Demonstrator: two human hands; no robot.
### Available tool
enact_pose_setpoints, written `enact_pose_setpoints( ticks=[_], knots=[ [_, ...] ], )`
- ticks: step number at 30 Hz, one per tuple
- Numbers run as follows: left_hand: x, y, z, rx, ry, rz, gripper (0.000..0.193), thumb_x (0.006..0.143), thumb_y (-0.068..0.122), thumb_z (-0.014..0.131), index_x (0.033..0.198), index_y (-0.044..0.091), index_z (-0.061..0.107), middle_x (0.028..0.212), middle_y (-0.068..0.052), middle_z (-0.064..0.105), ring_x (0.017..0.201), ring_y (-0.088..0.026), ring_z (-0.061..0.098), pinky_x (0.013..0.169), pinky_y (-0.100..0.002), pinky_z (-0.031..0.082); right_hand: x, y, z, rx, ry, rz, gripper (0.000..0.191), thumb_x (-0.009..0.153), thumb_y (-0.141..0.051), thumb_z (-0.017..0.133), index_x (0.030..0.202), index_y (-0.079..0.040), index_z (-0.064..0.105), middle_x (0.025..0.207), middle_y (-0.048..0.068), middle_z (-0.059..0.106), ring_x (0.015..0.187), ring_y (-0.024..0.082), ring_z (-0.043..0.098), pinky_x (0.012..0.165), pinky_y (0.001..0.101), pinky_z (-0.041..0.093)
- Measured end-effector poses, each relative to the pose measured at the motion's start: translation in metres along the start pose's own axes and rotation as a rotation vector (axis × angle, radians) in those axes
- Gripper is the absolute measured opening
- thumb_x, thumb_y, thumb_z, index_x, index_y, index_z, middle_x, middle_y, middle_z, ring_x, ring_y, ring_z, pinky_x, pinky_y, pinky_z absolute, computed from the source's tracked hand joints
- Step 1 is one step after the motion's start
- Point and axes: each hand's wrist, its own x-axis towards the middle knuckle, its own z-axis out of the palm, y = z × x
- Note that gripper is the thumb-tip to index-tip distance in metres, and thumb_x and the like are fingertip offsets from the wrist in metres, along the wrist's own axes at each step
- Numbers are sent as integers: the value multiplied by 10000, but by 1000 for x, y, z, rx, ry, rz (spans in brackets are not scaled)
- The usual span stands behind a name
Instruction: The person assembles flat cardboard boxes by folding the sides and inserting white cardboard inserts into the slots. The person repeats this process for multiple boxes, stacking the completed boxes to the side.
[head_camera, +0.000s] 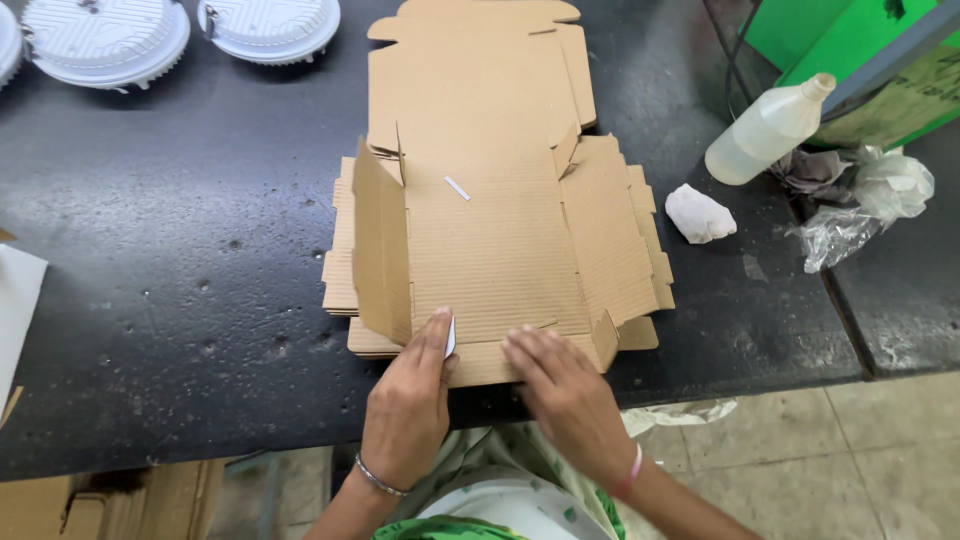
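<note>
A flat die-cut brown cardboard box blank (490, 230) lies on top of a stack of similar blanks on the black table (170, 280). Its left side flap (380, 245) stands upright; the right flap (605, 235) is partly raised. My left hand (410, 400) presses the near edge of the blank, with a small white slip (451, 337) by its thumb. My right hand (565, 390) lies flat on the near front flap, fingers spread. Another small white strip (457, 188) rests on the blank's middle panel.
Two white round ribbed housings (105, 40) (268, 28) sit at the far left. At right are a translucent plastic bottle (765, 130), a white crumpled wad (698, 213) and crumpled clear plastic (865, 205). Green boxes (850, 40) stand far right. Tiled floor lies below the table edge.
</note>
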Motion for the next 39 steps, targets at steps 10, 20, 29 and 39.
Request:
enact_pose_setpoints(
  ticks=[10,20,29,39],
  knots=[
    [77,-90,-57,-463,643,-130,452,1144,369,332,1325,68,617,1328,-106,649,1284,-255,613,1134,-409,496,48,59,9,315,-194,297,225,820,-20,639,1010,-69,750,922,96,791,877,318,744,750,383,567],
    [240,-162,29,-705,59,-455,804,1033,666,200,1418,114,639,1089,-249,698,981,-292,658,912,-396,501,39,50,15,342,-67,356,339,767,43,585,1018,-95,768,919,55,800,861,247,781,728,348,588],
    [212,-177,35,-896,223,-380,817,1027,627,284,1141,-17,775,1042,-177,768,912,-224,722,826,-343,562,43,50,15,276,-149,294,276,777,-3,634,985,-119,775,913,51,797,850,261,759,723,370,578],
    [174,-190,23,-826,53,-246,905,895,662,601,1475,11,360,1328,-201,638,1258,-232,592,1045,-369,493,47,53,16,293,-221,243,289,771,-24,637,1013,-125,757,967,52,786,858,281,751,735,382,583]
  ],
)
